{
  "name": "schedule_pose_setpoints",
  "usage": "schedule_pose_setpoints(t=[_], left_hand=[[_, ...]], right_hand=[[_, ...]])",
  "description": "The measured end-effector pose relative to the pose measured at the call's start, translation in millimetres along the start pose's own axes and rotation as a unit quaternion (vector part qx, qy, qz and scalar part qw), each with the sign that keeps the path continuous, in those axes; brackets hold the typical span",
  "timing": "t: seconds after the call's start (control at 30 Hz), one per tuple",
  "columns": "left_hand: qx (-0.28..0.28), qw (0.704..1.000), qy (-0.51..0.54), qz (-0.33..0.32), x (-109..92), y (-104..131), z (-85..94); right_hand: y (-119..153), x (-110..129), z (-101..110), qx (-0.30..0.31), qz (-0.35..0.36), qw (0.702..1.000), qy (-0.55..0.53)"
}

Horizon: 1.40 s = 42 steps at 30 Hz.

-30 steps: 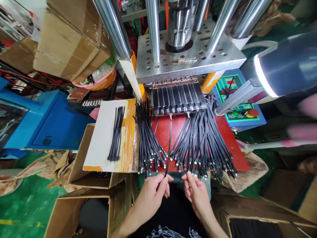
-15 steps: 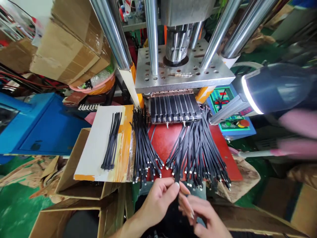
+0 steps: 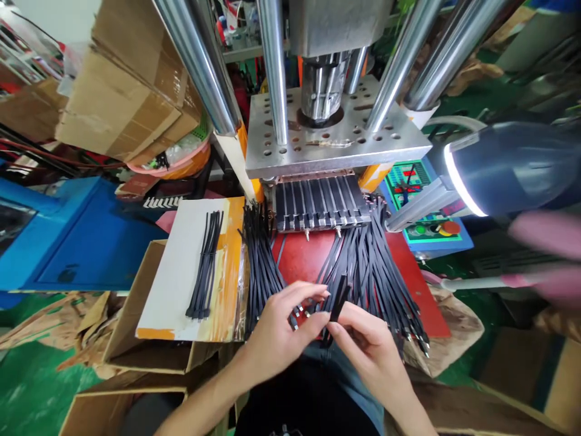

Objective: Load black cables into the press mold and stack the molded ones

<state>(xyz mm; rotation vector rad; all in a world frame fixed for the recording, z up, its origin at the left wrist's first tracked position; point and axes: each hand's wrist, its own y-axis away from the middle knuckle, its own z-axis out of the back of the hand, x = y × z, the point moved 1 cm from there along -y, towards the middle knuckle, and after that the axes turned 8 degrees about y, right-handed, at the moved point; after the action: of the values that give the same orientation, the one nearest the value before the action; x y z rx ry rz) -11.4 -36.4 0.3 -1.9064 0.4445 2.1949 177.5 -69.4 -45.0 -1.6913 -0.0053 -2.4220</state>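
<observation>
Higher than in the earlier frame, the two meet before the press [image 3: 324, 91] and the cable pile [image 3: 372, 266]: left hand [image 3: 284, 327] and right hand [image 3: 370, 342]. Step in hand, apparently: two-handed cable handling; the next move calls for a firm right pinch. Right thumb and forefinger clamp the held cable [image 3: 339, 300]; left grip cannot be told. Cable: flat, black, apparently doubled, tilted upward.

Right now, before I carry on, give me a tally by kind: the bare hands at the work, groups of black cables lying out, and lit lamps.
Hands: 2 (left hand, right hand)
Black cable groups: 3 (small bundle on the white board, left pile, right pile)
Lit lamp: 1
Total: 6
</observation>
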Motion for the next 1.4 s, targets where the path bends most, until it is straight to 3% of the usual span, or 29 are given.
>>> schedule_pose_setpoints(t=[0.1,0.23,0.43,0.57,0.7,0.83,0.93,1.07,1.17,1.23,1.3,1.4], left_hand=[[0.037,0.998,0.006,-0.049,-18,-25,7.5],[0.1,0.994,0.02,-0.029,-24,-30,9.6],[0.099,0.994,0.051,-0.012,-22,-24,10.0],[0.103,0.993,0.034,-0.046,-30,-26,14.7],[0.028,0.995,-0.008,-0.095,-39,-41,29.9],[-0.027,0.987,-0.071,-0.14,-30,-73,50.9],[-0.044,0.971,-0.138,-0.19,-9,-109,67.0],[-0.12,0.956,-0.199,-0.18,24,-164,84.5],[-0.163,0.952,-0.198,-0.168,38,-193,92.7],[-0.189,0.948,-0.193,-0.166,42,-199,97.3],[-0.211,0.943,-0.193,-0.171,45,-190,101.9],[-0.158,0.929,-0.237,-0.238,48,-158,108.1]], right_hand=[[3,2,-7,0.01,0.019,1.0,0.015],[5,2,-13,-0.019,0.038,0.999,0.02],[2,9,-12,-0.009,0.052,0.998,0.031],[3,7,-19,-0.013,0.051,0.998,0.036],[13,-7,-36,0.059,0.023,0.997,0.038],[12,-7,-33,0.194,0.0,0.981,0.02],[-18,2,-9,0.26,-0.036,0.965,0.007],[-98,11,21,0.202,-0.075,0.976,-0.011],[-168,15,22,0.178,-0.046,0.983,-0.013],[-209,16,15,0.178,-0.033,0.983,-0.003],[-240,15,7,0.175,-0.018,0.984,0.01],[-268,6,0,0.164,0.002,0.986,0.026]])
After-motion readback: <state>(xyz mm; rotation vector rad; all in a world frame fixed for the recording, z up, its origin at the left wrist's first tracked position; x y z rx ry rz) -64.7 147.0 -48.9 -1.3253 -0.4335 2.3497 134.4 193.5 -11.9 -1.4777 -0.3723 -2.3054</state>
